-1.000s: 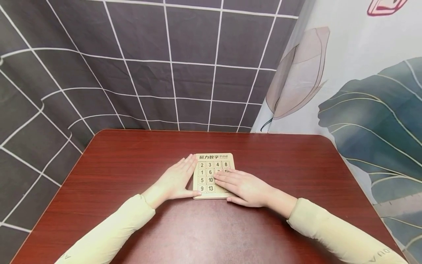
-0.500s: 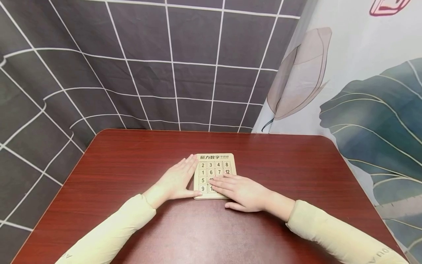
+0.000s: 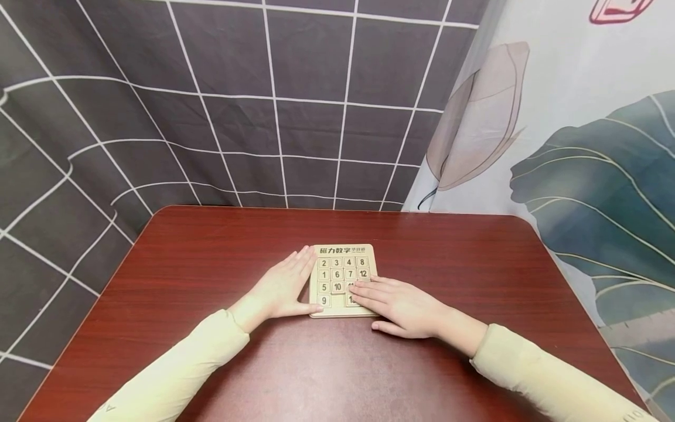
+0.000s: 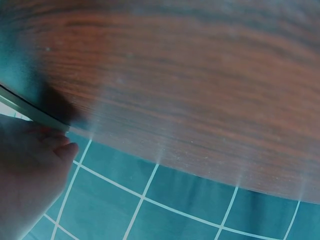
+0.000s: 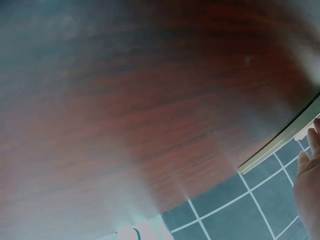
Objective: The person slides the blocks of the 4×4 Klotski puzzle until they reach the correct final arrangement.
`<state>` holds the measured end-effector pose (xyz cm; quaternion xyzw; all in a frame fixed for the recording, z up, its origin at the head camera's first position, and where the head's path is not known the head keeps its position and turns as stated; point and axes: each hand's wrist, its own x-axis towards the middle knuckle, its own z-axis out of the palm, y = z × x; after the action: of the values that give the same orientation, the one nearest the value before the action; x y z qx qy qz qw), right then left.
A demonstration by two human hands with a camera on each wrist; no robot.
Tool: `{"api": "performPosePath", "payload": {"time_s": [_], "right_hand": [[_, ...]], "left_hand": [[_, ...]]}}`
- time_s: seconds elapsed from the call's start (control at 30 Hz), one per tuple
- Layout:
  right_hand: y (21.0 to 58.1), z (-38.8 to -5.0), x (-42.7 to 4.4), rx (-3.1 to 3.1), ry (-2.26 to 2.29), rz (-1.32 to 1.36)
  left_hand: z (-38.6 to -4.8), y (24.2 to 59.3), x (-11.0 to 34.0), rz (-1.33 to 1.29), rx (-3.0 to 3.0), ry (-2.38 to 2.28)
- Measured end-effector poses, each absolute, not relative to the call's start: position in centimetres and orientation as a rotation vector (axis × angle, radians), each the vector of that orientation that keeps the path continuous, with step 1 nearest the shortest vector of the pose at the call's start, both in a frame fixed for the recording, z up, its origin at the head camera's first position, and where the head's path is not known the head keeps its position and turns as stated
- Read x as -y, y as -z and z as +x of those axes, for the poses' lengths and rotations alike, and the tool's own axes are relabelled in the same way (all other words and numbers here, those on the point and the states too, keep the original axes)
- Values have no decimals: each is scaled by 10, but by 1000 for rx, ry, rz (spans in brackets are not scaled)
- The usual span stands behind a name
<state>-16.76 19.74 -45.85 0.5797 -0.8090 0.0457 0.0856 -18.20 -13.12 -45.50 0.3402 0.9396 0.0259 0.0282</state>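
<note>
A pale wooden number slide puzzle (image 3: 343, 250) lies flat on the table, with dark lettering along its top edge. My left hand (image 3: 279, 287) rests against its left side, fingers straight toward the upper corner and thumb on the lower-left corner. The right hand (image 3: 403, 308) lies over the lower right of the board, its straight fingertips touching tiles there. In the bottom row, a bare slot separates the 9 tile (image 3: 324, 300) from a partly covered tile (image 3: 350, 300). Both wrist views catch the puzzle's edge (image 4: 35, 112) side-on; the lower-right tiles are hidden under my right hand.
The reddish-brown wood table (image 3: 237, 234) extends around the puzzle on all sides. Behind it hangs a dark grey curtain (image 3: 311, 129) with a white grid. To the right is a pale cloth (image 3: 569, 88) printed with large leaves.
My right hand came down the board and then back to the right. The 13 tile slid one slot right in the bottom row, leaving a gap beside 9. The left hand stayed still.
</note>
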Motion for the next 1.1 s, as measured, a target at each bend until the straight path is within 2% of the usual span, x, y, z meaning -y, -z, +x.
{"api": "performPosePath", "payload": {"time_s": [0.27, 0.8, 1.1], "right_hand": [[459, -169, -192, 2408, -146, 1730], [454, -174, -145, 2399, -82, 1834], [450, -173, -149, 2404, -44, 1846]], "left_hand": [[-182, 456, 132, 1058, -2904, -80], [-181, 457, 132, 1051, -2891, -89], [-182, 458, 133, 1044, -2892, -96]]}}
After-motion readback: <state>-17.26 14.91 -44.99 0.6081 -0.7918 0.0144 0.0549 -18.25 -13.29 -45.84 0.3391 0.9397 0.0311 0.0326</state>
